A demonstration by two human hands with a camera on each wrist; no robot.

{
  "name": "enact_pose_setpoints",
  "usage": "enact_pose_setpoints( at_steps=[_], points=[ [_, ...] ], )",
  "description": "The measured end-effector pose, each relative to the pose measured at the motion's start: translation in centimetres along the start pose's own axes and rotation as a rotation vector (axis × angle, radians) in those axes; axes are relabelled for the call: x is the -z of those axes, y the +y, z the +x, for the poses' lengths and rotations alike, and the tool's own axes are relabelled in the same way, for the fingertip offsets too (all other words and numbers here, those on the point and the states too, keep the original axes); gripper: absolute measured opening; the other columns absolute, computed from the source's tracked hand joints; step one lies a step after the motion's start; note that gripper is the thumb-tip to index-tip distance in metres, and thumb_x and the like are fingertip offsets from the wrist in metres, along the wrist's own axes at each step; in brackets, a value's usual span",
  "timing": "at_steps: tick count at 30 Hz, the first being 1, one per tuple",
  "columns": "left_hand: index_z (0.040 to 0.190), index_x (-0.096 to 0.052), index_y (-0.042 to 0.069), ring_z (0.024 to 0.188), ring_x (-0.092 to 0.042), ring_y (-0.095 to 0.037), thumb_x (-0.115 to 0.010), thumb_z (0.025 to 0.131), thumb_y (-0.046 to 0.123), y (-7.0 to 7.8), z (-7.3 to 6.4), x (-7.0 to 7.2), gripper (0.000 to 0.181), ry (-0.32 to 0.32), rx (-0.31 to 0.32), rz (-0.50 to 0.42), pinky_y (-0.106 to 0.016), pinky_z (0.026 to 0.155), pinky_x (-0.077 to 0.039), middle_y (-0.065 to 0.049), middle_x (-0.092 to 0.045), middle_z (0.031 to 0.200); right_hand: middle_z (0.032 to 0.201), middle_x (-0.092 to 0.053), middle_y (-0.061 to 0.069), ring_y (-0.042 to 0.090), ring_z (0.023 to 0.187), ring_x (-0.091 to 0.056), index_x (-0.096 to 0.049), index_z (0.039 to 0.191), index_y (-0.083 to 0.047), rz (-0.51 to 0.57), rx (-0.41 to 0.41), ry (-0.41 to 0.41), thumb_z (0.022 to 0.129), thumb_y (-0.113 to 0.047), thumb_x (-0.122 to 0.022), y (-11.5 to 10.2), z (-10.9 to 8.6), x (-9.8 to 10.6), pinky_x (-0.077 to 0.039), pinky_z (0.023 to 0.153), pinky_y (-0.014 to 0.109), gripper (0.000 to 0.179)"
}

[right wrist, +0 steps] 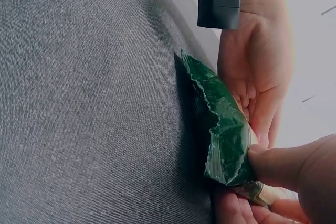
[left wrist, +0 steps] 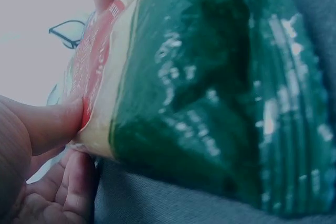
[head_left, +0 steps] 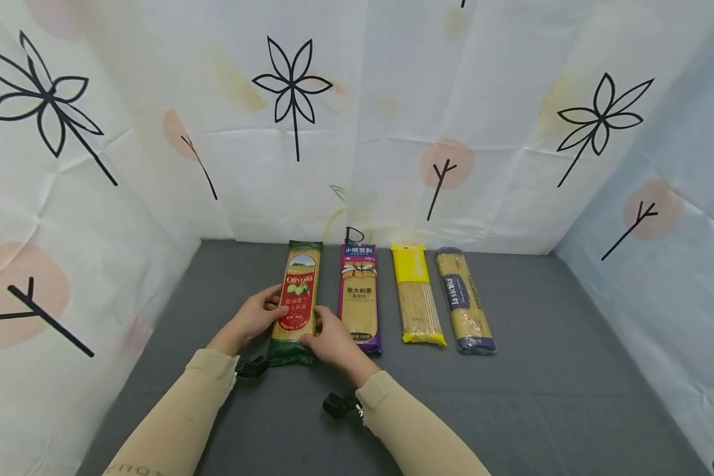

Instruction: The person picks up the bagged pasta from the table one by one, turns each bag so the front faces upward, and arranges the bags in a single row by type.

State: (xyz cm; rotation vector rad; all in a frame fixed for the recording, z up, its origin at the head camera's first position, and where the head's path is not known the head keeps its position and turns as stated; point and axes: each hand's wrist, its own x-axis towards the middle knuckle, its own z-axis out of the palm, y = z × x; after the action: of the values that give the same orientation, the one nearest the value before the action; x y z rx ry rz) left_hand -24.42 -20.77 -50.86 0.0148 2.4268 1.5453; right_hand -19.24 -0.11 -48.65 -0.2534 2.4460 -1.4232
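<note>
A spaghetti packet (head_left: 298, 317) with a red label and green ends is between my two hands, at the left of the row in the head view. My left hand (head_left: 254, 319) grips its left side, thumb on the front face and fingers curled at the edge. From the right side my right hand (head_left: 336, 340) pinches it near the lower end. In the left wrist view the green end of the packet (left wrist: 189, 93) fills the middle. The right wrist view shows the packet's green end (right wrist: 228, 140) tilted off the cloth, with the right thumb (right wrist: 278, 163) on it.
To the right lie a purple-edged pasta packet (head_left: 359, 301), a yellow-ended pasta packet (head_left: 418, 297) and a blue-ended pasta packet (head_left: 467, 304). The purple-edged one is close beside my right hand. A grey cloth (head_left: 547, 357) covers the table, and patterned white curtains (head_left: 381, 185) stand around it.
</note>
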Motion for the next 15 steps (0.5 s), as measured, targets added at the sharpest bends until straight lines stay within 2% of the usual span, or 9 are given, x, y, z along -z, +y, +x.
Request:
enact_pose_setpoints(
  at_steps=[9, 15],
  points=[
    [0.154, -0.026, 0.011, 0.109, -0.053, -0.029, -0.06, 0.098, 0.02, 0.57, 0.14, -0.04, 0.066, -0.032, -0.014, -0.039, -0.044, 0.09, -0.048, -0.017, -0.051, 0.126, 0.112, -0.059, 0.007, 0.013, 0.084, -0.059, -0.04, 0.145, -0.008, 0.017, -0.035, 0.028, 0.09, -0.022, -0.071, -0.42, -0.54, 0.34, -0.051, 0.071, 0.034, 0.065],
    [0.154, -0.026, 0.012, 0.108, -0.053, -0.027, -0.059, 0.098, 0.022, 0.43, -0.14, 0.25, 0.066, -0.039, -0.014, -0.019, -0.041, 0.087, -0.049, -0.017, -0.05, 0.127, 0.115, -0.06, 0.006, 0.013, 0.086, -0.057, -0.041, 0.145, -0.01, -0.023, -0.052, 0.038, 0.09, -0.026, -0.071, -0.68, -0.68, 0.13, -0.05, 0.074, 0.035, 0.065]
  ],
)
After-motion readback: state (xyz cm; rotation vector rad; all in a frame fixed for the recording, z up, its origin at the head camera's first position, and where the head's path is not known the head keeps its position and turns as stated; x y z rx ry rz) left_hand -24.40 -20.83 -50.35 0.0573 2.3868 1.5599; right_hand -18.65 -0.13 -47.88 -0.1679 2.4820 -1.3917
